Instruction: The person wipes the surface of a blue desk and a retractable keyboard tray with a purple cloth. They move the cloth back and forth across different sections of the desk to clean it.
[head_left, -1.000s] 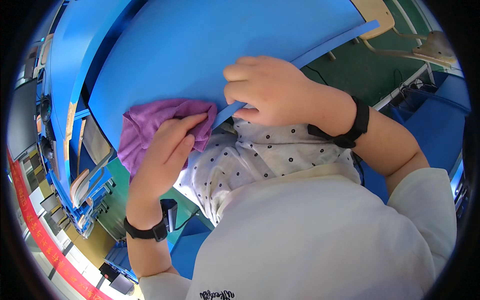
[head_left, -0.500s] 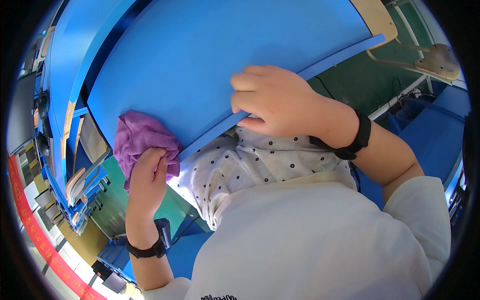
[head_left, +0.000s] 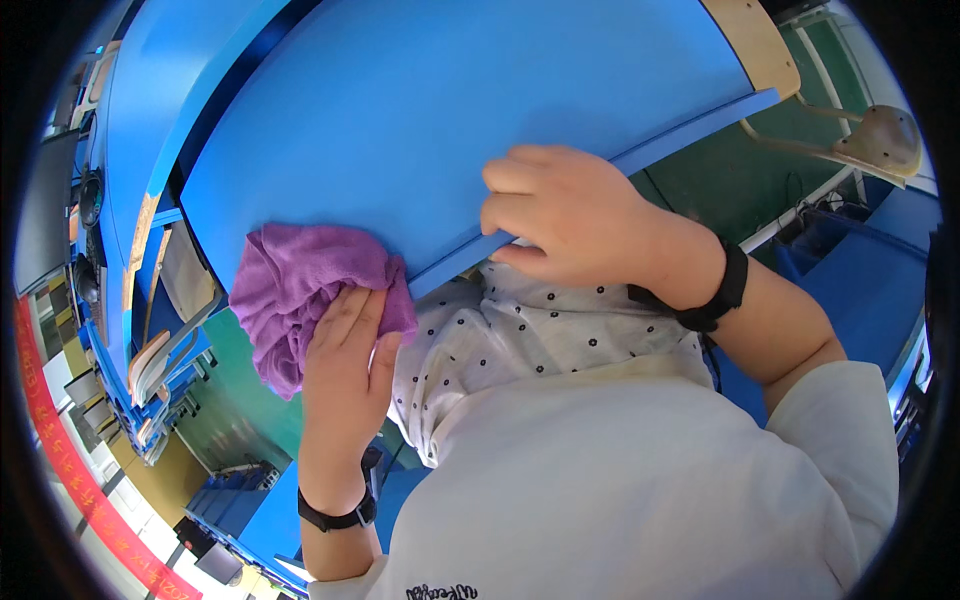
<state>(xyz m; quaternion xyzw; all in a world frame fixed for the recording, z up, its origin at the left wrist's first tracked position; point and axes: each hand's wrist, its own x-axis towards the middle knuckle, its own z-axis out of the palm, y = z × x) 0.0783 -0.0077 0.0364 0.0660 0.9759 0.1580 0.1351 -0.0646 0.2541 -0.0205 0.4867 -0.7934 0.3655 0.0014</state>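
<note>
A crumpled purple cloth (head_left: 315, 265) lies over the near left corner of a blue desktop (head_left: 420, 130), part of it hanging past the edge. My left hand (head_left: 345, 360) presses on the cloth, fingers together and pushed into its folds, thumb apart along the side. Further right, my right hand (head_left: 560, 215) grips the desk's front edge (head_left: 465, 262). Its fingers are curled on the top and the thumb sits at the lip. Dark bands circle both wrists.
A wooden chair part (head_left: 755, 50) adjoins the desk's far right, with another chair (head_left: 880, 140) beyond. At left stand a neighbouring blue desk (head_left: 125, 130) and stacked chair seats (head_left: 150, 365). A red banner (head_left: 75, 480) runs along the lower left. The floor is green.
My left hand has moved right along the desk edge with the cloth, its fingers now straighter and flatter on it. My right hand keeps its hold; the view has shifted slightly.
</note>
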